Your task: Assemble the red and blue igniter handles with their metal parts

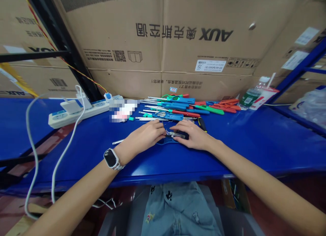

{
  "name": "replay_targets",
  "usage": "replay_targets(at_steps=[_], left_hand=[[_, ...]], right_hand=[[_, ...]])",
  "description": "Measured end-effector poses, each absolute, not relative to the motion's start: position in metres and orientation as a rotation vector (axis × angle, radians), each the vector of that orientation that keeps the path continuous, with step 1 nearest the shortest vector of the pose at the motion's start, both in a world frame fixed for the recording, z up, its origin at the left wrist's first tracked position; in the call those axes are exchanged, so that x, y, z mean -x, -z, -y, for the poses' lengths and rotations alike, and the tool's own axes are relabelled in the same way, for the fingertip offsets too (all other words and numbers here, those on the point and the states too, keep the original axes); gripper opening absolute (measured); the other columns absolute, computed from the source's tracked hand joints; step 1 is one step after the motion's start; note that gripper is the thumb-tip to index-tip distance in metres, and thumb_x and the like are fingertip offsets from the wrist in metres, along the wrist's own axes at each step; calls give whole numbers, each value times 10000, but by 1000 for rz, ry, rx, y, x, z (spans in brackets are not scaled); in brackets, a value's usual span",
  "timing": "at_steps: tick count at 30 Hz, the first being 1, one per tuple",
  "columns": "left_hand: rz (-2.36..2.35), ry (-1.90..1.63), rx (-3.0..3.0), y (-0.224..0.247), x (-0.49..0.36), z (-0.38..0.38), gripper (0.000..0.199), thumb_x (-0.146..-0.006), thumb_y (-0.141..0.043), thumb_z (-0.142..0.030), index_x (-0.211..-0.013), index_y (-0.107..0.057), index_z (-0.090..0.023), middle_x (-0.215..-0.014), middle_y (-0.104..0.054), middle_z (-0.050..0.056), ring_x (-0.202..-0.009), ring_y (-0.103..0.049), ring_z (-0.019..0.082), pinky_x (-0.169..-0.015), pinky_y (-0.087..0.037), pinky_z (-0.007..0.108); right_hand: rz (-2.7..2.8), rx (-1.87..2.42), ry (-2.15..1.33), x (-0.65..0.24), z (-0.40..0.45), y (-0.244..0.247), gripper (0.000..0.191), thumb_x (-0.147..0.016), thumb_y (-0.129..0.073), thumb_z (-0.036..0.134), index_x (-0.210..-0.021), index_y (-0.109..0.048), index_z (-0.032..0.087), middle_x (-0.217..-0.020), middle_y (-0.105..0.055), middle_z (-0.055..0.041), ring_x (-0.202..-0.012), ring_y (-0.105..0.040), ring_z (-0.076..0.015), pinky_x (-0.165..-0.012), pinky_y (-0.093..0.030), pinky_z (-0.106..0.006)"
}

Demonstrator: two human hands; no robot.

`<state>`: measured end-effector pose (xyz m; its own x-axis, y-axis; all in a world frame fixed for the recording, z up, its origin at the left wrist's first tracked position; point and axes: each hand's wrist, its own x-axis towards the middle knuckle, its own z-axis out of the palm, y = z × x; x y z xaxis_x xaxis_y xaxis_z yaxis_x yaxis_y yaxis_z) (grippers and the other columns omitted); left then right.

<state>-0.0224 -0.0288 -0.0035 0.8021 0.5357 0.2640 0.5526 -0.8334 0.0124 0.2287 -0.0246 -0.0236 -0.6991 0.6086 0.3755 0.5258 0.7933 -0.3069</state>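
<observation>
Close to the blue table top, my left hand (152, 131) is closed in a pinch; what lies in its fingertips is mostly hidden. A thin, pale wire (167, 132) shows right beside those fingertips. My right hand (195, 135) has its thumb and fingers around a small grey-and-black lighter part (177, 135). Beneath both hands lies a blue lighter shell (168, 141), partly covered. A metal tube (117, 141) pokes out from behind my left wrist. Just beyond the hands, another blue lighter (168, 115) rests at the near side of a pile of long-necked lighters.
Red and green lighter handles (216, 109) spread toward the right. A yellow-and-black screwdriver handle (202, 124) lies near my right hand. At left is a white power strip (57, 120) with cables. A bottle (251, 97) and cup stand right. A cardboard box (178, 52) walls the back.
</observation>
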Motion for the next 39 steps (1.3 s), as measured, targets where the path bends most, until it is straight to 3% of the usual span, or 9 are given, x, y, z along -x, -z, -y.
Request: replay_targets(at_steps=[4,7,11,28,33,39], left_hand=[[963,451,3012,1,29,31,170,-1011,-553,-192,-965,-712,-155,-931,-678,73,-878,-630,203,-813,-509,340],[1016,468,3059,1,31,33,179,-1005,-556,-203,-944,-719,-164,-925,-676,68,-846,-631,192,-779,-498,328],[1067,453,3050,1,28,34,193,-994,-546,-196,-931,-725,-163,-919,-676,73,-827,-628,189,-770,-486,332],[1023,371,2947,5,20,35,223,-1007,-516,-140,-937,-728,-139,-905,-683,88,-828,-624,198,-748,-487,323],[989,265,2881,5,16,33,288,-1015,-484,-141,-835,-709,-138,-842,-659,88,-796,-604,198,-720,-476,313],[994,330,2902,5,14,37,323,-1018,-437,-119,-854,-714,-145,-835,-661,89,-802,-616,204,-785,-483,334]], right_hand=[[2502,892,-247,-231,24,25,295,-961,-639,257,-1245,-690,196,-1146,-684,-115,-1093,-635,-267,-983,-510,-489],[2495,950,-201,-230,22,27,244,-1007,-575,265,-1173,-732,181,-1046,-671,-109,-966,-641,-238,-901,-534,-447],[2483,1024,-136,-229,21,32,303,-1026,-542,282,-1249,-727,196,-1002,-654,-105,-872,-630,-225,-836,-537,-429],[2517,1023,-54,-228,22,30,327,-1029,-536,276,-1291,-726,234,-1012,-658,-99,-880,-633,-222,-839,-544,-428],[2534,995,89,-230,26,19,403,-1018,-539,269,-1407,-636,225,-1127,-665,-131,-1046,-619,-275,-931,-506,-494],[2565,770,218,-228,46,13,322,-1033,-515,307,-1274,-720,247,-1080,-682,-122,-994,-605,-260,-895,-473,-457]])
